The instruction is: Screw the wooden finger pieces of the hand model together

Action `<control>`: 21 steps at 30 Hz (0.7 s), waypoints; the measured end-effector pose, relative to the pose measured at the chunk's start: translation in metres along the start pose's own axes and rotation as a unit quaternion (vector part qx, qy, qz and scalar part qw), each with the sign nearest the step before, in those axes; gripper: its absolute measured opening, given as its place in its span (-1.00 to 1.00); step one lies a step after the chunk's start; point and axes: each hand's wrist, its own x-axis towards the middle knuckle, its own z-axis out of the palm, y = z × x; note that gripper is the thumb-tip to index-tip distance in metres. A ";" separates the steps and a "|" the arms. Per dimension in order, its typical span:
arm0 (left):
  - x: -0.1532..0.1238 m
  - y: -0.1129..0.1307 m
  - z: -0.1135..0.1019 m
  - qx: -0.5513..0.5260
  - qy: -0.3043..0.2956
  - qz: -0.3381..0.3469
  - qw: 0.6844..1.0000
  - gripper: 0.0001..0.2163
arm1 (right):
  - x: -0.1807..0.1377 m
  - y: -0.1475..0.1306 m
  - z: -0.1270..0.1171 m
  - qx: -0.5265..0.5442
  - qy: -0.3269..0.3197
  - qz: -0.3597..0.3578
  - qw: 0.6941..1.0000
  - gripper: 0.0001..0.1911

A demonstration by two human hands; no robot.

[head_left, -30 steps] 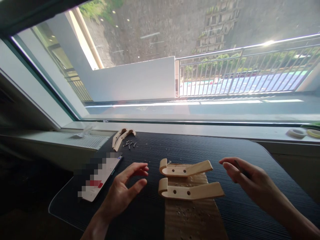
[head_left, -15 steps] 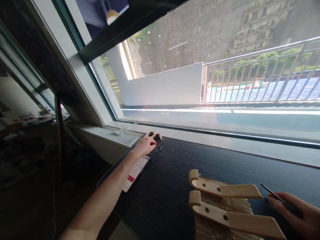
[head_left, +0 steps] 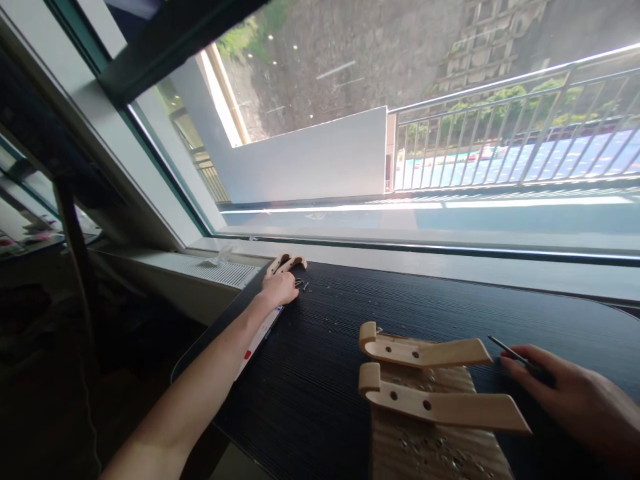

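Observation:
My left hand [head_left: 280, 289] reaches to the far left of the black table, its fingers curled together beside several loose screws [head_left: 305, 286]. What its fingertips hold, if anything, is hidden. Just beyond it lie two curved wooden hooks [head_left: 291, 265]. My right hand [head_left: 565, 390] grips a screwdriver [head_left: 509, 349], whose thin shaft points up and left. Left of that hand, a brown wooden board [head_left: 425, 460], with many small holes and bits on it, carries two pale wooden hooks: a farther hook [head_left: 443, 355] and a nearer hook [head_left: 465, 408]. Each hook has two dark holes.
A phone [head_left: 255, 343] lies partly under my left forearm. The black table [head_left: 310, 380] ends at a window sill [head_left: 400, 267]. Left of it are a slatted white vent [head_left: 225, 271] and a crumpled clear plastic bag [head_left: 220, 256].
The view has shifted, so the board and hooks appear farther left and higher. My left hand has moved slightly nearer, over the phone's far end. My right hand still holds the screwdriver.

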 end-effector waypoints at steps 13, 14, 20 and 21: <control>-0.099 0.085 -0.085 -0.243 0.001 0.186 0.952 -0.75 | -0.004 -0.019 -0.005 -0.107 -0.055 0.089 0.989 -0.53; -0.110 0.098 -0.092 -0.259 -0.010 0.221 0.940 -0.78 | -0.005 -0.021 -0.006 -0.110 -0.056 0.089 0.988 -0.54; -0.139 0.155 -0.100 -0.214 -0.052 0.401 0.889 -0.91 | -0.007 -0.024 -0.007 -0.133 -0.047 0.078 0.987 -0.56; -0.138 0.161 -0.099 -0.199 -0.058 0.424 0.882 -0.90 | -0.007 -0.025 -0.008 -0.136 -0.048 0.075 0.987 -0.56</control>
